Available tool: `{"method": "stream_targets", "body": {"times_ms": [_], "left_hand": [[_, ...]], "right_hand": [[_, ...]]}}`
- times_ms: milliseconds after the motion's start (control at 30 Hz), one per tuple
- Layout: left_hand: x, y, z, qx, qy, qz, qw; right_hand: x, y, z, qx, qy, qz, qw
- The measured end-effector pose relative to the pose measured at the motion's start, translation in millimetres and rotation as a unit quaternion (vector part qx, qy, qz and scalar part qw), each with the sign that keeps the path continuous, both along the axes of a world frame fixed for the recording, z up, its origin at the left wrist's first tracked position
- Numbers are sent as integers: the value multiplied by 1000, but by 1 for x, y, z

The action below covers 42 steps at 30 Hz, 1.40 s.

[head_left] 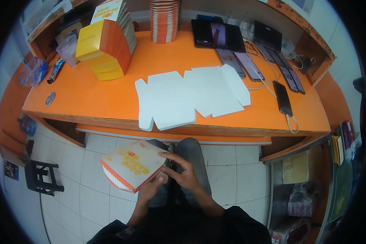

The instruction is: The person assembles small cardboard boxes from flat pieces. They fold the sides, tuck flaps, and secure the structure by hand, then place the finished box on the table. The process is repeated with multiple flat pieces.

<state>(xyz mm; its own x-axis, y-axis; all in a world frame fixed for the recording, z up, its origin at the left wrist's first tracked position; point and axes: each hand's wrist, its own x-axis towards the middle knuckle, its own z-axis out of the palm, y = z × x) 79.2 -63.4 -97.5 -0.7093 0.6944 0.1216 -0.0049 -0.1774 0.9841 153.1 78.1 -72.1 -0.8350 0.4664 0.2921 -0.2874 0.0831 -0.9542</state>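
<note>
A paper food box (pixel 134 164), pale on top with yellow and red print and an orange-and-white side, is held over my lap. My left hand (pixel 150 189) grips its near right side from below, thumb showing and the other fingers hidden under it. On the right edge, my right hand (pixel 182 171) pinches the cardboard, with a finger laid along the top. Flat white box blanks (pixel 171 97) lie on the orange desk (pixel 110 95) just beyond my knees, blank side up.
Nested yellow-and-orange cartons (pixel 103 51) stand at the back left, beside a clear plastic cup (pixel 68 49). A tall stack of folded cartons (pixel 164 22) rises behind. Several phones (pixel 282 97) with white cables and a tablet (pixel 217 34) occupy the right. A black stool (pixel 44 177) stands left.
</note>
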Motion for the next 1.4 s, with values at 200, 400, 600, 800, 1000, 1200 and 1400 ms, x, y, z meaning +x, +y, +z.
{"method": "stream_targets", "body": {"times_ms": [200,400,600,800,1000,1200,1400], "left_hand": [[4,15,28,57,42,190,979],[-13,20,34,-29,214,161,963],[-12,17,46,-114,222,-35,968],[-12,18,50,-141,263,-75,952],[-9,19,46,-153,220,-49,962],[-13,17,49,-174,227,-111,952],[-9,19,56,-201,195,-132,951]], "right_hand": [[5,0,-6,28,-68,19,997],[6,-10,-9,12,-71,37,997],[5,1,-2,-98,-27,1,995],[6,2,4,-67,17,-27,997],[6,-1,4,-138,-11,-72,988],[7,0,2,-100,-4,-67,993],[7,1,-7,-122,-22,-142,982]]}}
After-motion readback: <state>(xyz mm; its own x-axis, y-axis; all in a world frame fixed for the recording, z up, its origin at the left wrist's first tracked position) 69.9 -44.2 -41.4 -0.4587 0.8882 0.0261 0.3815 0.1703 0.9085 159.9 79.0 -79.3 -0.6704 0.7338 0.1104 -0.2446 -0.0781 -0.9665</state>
